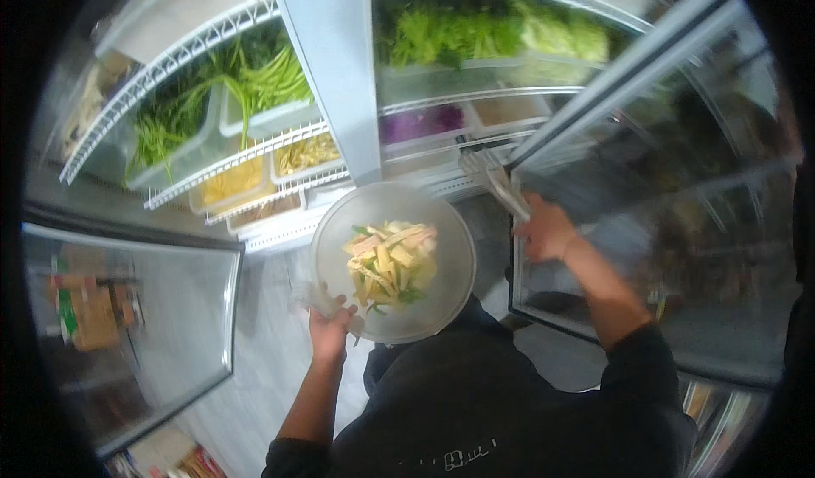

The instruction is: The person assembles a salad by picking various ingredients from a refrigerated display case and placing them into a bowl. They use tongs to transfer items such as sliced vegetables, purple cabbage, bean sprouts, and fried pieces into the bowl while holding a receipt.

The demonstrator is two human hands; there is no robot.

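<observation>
Left side: a glass door (182, 308) stands swung open at the left of the frame.
Left shelves: white wire racks in the upper left carry green stalks (276, 83) in a clear bin, with yellow food (233, 181) in another bin below.
Left hand: the hand (329, 327), left of the lower centre, is closed on the near-left rim of the plate; a pale, blurred piece beside it is too unclear to name.
Plate: a pale round plate (335, 236) is held at the centre of the frame – below the shelves, in front of the dark clothing (501, 393).
Food: cut strips (395, 261), yellow, pinkish and green, lie heaped in the plate's middle.
Post: a pale upright (331, 70) divides the 2 shelf bays.
Right shelves: leafy greens (450, 36) sit above purple food (424, 123), upper centre to upper right.
Right hand: the hand (548, 230), right of centre, curls its fingers around a pale piece (501, 188) – blurred, exact kind unclear.
Right side: another glass door (645, 232) stands open, filling the right.
</observation>
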